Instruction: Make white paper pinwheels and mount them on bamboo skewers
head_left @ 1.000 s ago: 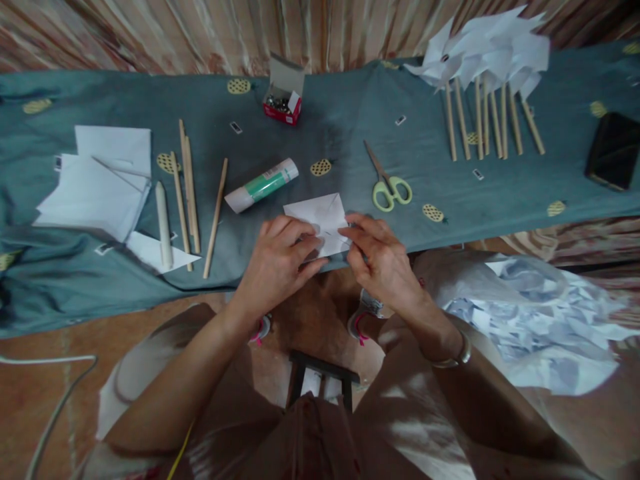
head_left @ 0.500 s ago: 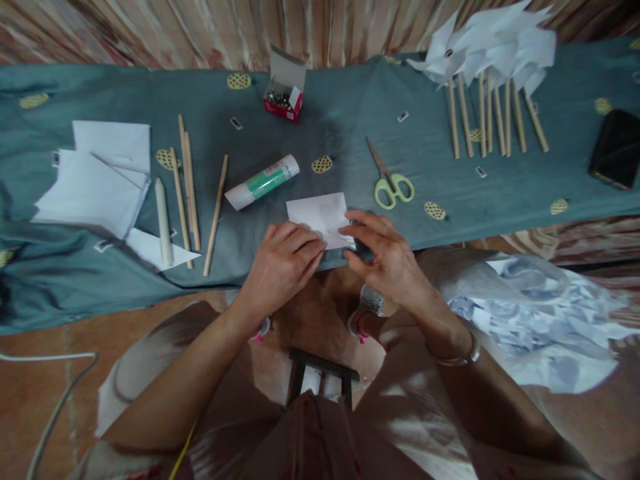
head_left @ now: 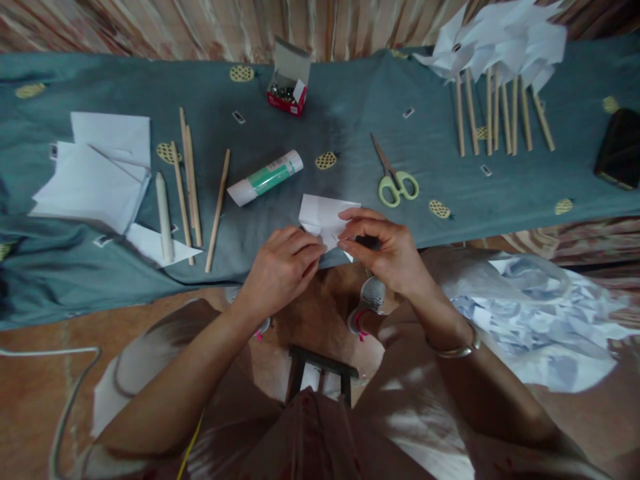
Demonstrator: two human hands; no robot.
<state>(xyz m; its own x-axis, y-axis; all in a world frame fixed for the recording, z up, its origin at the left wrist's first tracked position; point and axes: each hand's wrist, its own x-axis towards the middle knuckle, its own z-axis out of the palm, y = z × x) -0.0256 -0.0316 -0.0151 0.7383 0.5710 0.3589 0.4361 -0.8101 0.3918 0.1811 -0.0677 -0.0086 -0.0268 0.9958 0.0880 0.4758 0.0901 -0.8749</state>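
A small white sheet of paper point(head_left: 327, 212), with cut or folded flaps, lies at the front edge of the cloth-covered table between my hands. My left hand point(head_left: 286, 261) has its fingers closed on the paper's lower left side. With thumb and fingers, my right hand point(head_left: 383, 245) pinches a flap at its right side. Just beyond the paper lies a glue stick point(head_left: 270, 176) with a green label. Green-handled scissors point(head_left: 393, 180) rest to the right, blades pointing away from me.
A red box of metal pins point(head_left: 287, 97) stands open at the back. Wooden sticks point(head_left: 218, 210) and white paper sheets point(head_left: 95, 180) lie left. Several paper pinwheels point(head_left: 500, 47) sit back right, near a black phone point(head_left: 619, 148). A bag of paper scraps point(head_left: 530, 320) is below the table at right.
The paper has turned and shifted slightly right. My right hand's fingers have closed from a looser spread into a pinch on its flap. My left hand stays nearly in place.
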